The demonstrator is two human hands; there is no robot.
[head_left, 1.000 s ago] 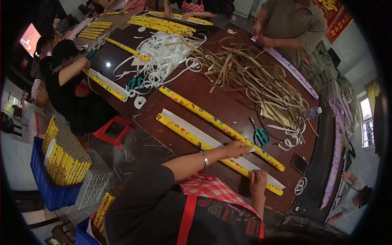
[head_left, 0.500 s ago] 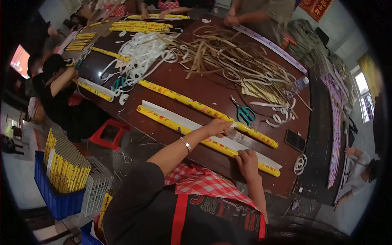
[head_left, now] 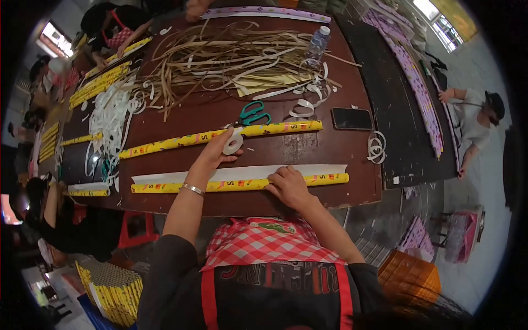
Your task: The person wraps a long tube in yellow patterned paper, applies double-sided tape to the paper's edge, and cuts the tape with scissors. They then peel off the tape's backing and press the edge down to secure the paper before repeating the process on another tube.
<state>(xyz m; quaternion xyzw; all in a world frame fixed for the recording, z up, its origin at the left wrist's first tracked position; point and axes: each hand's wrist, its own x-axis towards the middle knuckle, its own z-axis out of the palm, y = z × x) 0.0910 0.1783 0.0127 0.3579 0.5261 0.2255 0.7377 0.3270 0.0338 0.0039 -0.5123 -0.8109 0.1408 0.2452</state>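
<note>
1. Dark red-brown and glossy, the desk [head_left: 184, 116] stretches ahead of you; its near edge runs just beyond your apron [head_left: 264, 242], and a black surface [head_left: 363, 49] adjoins its right side. You have bare room between the two yellow rolls, widest toward the right.
2. Across the far half sprawls a loose heap of thin brown strips [head_left: 220, 60], with tangled white strips [head_left: 105, 118] to its left.
3. Nearest you, close to the edge, lies the near yellow roll [head_left: 236, 186], smooth and printed, its white flap [head_left: 165, 176] standing open along the far side.
4. Beyond it, slightly slanted, lies the far yellow roll [head_left: 165, 145], slim and closed.
5. Your right hand [head_left: 289, 187] rests on the near yellow roll, fingers bent over it. Your left hand [head_left: 215, 149] grips a tape ring between the rolls; you cannot tell whether its fingertips touch the far one.
6. A dark, flat phone [head_left: 352, 119] lies right of the green-handled scissors [head_left: 254, 114].
7. Smallest is that round, white tape ring [head_left: 233, 144].
</note>
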